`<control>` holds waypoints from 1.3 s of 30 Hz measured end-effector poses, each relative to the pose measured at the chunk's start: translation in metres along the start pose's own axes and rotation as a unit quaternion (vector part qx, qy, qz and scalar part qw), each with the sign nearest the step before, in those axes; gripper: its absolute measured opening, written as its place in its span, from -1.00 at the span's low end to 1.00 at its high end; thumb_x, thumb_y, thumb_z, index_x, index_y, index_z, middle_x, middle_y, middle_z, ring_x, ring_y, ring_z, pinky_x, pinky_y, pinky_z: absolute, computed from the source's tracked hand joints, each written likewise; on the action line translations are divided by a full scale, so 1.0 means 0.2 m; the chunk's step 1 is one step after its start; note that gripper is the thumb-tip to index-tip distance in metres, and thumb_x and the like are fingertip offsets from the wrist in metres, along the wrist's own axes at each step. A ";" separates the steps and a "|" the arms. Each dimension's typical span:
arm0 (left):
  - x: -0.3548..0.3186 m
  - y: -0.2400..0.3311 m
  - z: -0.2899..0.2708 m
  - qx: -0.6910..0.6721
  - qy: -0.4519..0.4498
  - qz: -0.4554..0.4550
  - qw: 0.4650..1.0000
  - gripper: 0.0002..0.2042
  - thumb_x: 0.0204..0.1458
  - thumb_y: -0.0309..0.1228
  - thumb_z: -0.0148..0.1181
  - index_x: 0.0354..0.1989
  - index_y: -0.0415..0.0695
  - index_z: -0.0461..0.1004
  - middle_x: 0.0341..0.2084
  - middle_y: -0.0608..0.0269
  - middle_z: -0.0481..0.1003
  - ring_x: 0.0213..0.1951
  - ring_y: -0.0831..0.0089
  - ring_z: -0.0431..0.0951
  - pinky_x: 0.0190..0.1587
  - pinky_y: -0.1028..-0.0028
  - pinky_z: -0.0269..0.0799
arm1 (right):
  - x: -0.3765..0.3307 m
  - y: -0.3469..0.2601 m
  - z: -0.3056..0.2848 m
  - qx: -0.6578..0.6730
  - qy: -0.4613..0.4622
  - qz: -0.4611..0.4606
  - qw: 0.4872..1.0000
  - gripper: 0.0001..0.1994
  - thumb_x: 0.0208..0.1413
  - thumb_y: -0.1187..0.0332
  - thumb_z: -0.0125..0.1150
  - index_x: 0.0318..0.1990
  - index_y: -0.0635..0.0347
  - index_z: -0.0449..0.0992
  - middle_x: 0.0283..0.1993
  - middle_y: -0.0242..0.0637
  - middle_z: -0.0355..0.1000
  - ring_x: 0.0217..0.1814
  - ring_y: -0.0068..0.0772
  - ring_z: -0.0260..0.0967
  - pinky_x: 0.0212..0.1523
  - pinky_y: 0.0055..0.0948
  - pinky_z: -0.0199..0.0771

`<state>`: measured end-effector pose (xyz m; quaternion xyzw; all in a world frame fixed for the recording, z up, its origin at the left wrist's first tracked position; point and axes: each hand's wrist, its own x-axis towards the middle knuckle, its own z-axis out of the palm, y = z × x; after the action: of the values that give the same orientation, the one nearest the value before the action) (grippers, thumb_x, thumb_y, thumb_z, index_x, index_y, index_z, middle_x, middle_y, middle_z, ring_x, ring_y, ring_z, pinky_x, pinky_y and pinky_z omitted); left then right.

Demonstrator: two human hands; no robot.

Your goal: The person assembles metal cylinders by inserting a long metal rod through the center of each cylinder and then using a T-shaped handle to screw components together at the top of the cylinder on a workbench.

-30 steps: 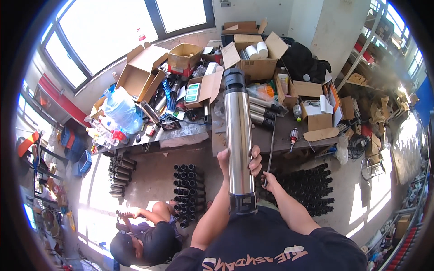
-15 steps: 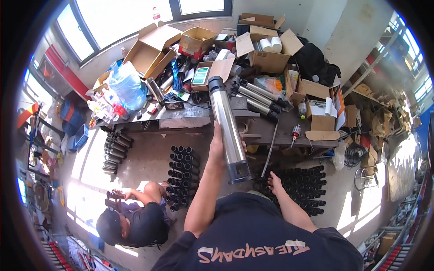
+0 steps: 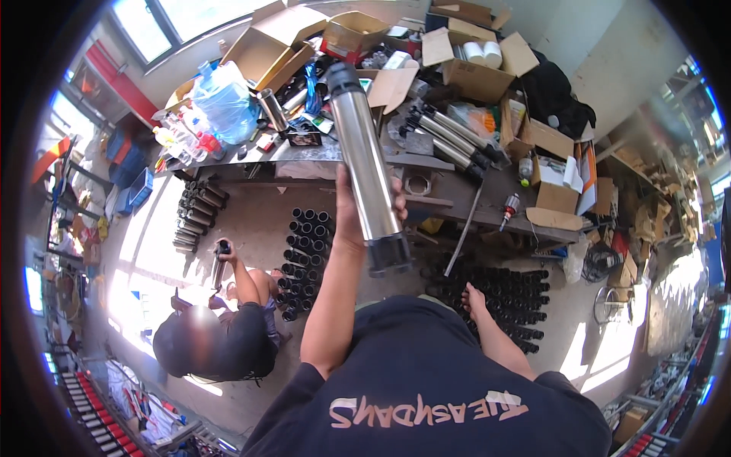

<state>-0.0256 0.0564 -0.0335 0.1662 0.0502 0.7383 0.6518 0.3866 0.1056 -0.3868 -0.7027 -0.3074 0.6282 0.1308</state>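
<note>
My left hand (image 3: 349, 213) is wrapped round a shiny steel cylinder (image 3: 362, 148) with black end caps. The cylinder is raised in front of the workbench and slants, its far cap over the bench and its lower cap towards my chest. Fingertips show on the cylinder's right side. My right hand (image 3: 474, 302) hangs low on the right with loosely bent fingers and nothing visible in it. Beside it, several rows of black-ended cylinders (image 3: 521, 293) stand on the floor. A thin metal rod (image 3: 464, 236) leans at the bench edge, apart from that hand.
On the workbench (image 3: 312, 152) lie cardboard boxes (image 3: 476, 80), more steel cylinders (image 3: 453, 141), plastic bottles and a red-handled tool (image 3: 510, 209). Further cylinders stand on the floor at centre (image 3: 304, 255) and left (image 3: 199, 213). A co-worker (image 3: 221, 343) sits low at the left, holding parts.
My left hand has moved the cylinder away from me and slightly left, further over the bench. My right hand has shifted slightly right. The co-worker has raised one hand with a part in it.
</note>
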 end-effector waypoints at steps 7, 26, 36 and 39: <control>0.02 -0.07 0.00 -0.141 -0.018 0.068 0.987 -0.29 0.22 0.29 -0.22 0.36 0.03 0.13 -0.35 0.04 0.40 -0.42 0.22 0.46 -0.35 0.18 0.48 | 0.03 0.01 -0.06 -0.022 -0.007 0.004 1.000 -0.65 0.20 -0.08 0.17 -0.12 -0.02 0.47 -0.32 -0.47 0.46 -0.45 -0.56 0.34 -0.50 -0.48 0.29; -0.06 0.04 0.10 -0.027 0.112 0.028 0.993 -0.31 0.26 0.25 -0.44 0.06 -0.17 0.29 -0.33 0.00 0.42 -0.38 0.15 0.51 -0.32 0.14 0.54 | 0.04 -0.08 0.10 -0.188 -0.055 -0.067 0.978 -0.64 0.22 0.05 0.20 -0.11 0.18 0.51 -0.39 -0.35 0.47 -0.56 -0.57 0.28 -0.66 -0.55 0.17; -0.05 0.01 0.15 0.034 0.138 0.034 0.989 -0.30 0.26 0.26 -0.43 -0.02 -0.21 0.32 -0.37 0.00 0.46 -0.41 0.15 0.56 -0.39 0.15 0.58 | -0.01 -0.02 0.04 -0.254 -0.048 -0.082 0.962 -0.61 0.19 0.05 0.23 -0.09 0.23 0.56 -0.34 -0.33 0.54 -0.46 -0.51 0.39 -0.51 -0.49 0.33; -0.06 -0.01 0.12 0.016 0.103 0.037 0.994 -0.33 0.27 0.24 -0.38 0.09 -0.17 0.29 -0.34 -0.02 0.44 -0.40 0.15 0.51 -0.35 0.16 0.53 | -0.01 0.01 0.03 -0.273 -0.035 -0.070 0.959 -0.61 0.18 0.05 0.23 -0.10 0.23 0.57 -0.35 -0.33 0.55 -0.45 -0.50 0.41 -0.47 -0.47 0.35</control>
<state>-0.0151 0.0407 -0.0129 0.1016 0.1231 0.7741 0.6126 0.3813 0.1015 -0.3866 -0.6658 -0.5203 0.5338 -0.0337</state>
